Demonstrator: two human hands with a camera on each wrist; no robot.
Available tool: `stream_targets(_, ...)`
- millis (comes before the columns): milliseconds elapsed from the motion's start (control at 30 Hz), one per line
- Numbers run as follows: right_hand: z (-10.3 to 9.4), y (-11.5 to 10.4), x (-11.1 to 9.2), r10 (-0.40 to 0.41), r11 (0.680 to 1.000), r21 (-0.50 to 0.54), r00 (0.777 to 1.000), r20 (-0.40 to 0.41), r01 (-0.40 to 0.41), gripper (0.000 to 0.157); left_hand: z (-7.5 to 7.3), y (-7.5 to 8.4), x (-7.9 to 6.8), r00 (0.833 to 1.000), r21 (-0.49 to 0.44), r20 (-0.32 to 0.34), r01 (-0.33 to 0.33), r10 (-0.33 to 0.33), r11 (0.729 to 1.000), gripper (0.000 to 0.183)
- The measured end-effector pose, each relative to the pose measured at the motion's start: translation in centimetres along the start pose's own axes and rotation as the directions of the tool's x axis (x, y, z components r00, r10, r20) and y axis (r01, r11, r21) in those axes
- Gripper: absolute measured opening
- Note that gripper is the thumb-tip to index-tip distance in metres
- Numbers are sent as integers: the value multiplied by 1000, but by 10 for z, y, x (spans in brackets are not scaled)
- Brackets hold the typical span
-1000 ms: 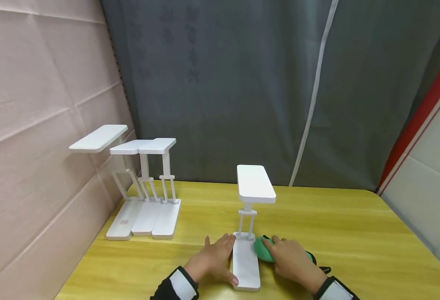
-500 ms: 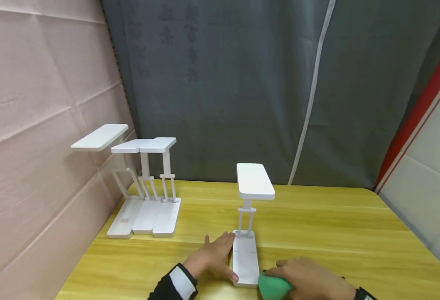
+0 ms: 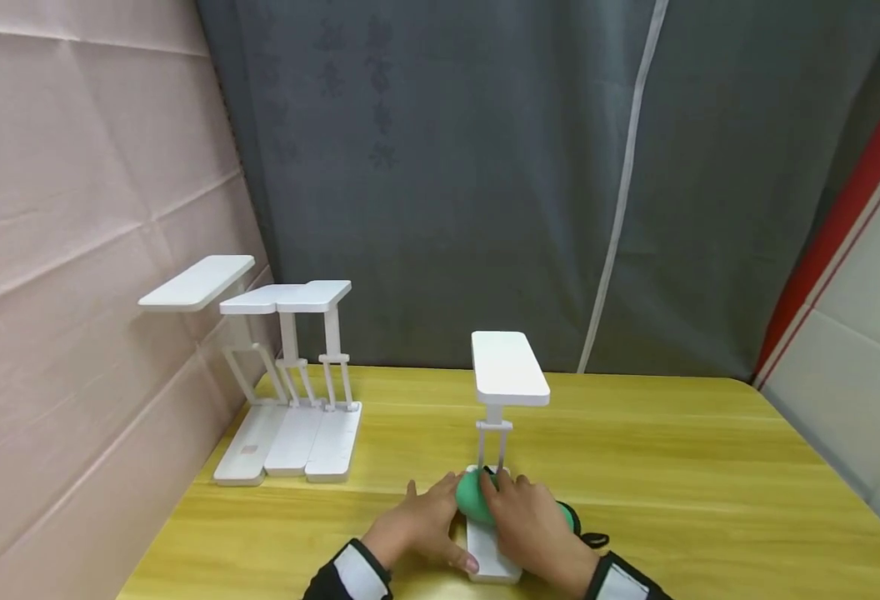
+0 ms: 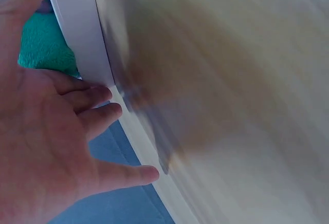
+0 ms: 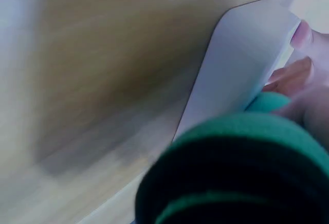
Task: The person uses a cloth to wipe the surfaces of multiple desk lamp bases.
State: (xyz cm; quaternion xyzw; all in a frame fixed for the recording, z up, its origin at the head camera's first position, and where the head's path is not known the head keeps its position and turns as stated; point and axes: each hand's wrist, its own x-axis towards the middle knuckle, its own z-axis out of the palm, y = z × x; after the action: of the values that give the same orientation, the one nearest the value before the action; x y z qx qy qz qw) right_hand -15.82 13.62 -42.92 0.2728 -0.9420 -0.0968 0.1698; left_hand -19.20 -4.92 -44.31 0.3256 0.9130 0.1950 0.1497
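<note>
A white folding desk lamp stands upright on the table, its flat head above a narrow base. The left hand rests along the base's left side, with fingers fairly straight and the thumb at the near left corner. On top of the base, the right hand grips a fuzzy green cleaning pad with black trim and a black loop. In the left wrist view the green pad shows behind the white edge. Up close, the right wrist view shows the pad over the base.
Several matching white lamps stand side by side at the back left, bases touching. A pink cloth wall rises on the left and a grey curtain behind. The yellow wood-grain table extends to the right.
The right hand moved the green pad from the right side of the base toward its near end, then up and left onto the top of the base. The left hand stayed at the base.
</note>
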Motion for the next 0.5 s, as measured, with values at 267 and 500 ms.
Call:
stream_targets(267, -21, 7, -15, -185, 965, 208, 977, 106, 160, 47, -3, 6, -1, 999, 109, 9, 30, -31, 994, 114)
stream_targets(500, -30, 14, -32, -279, 882, 426, 952, 126, 202, 40, -2, 6, 0, 999, 102, 32, 38, -42, 994, 115)
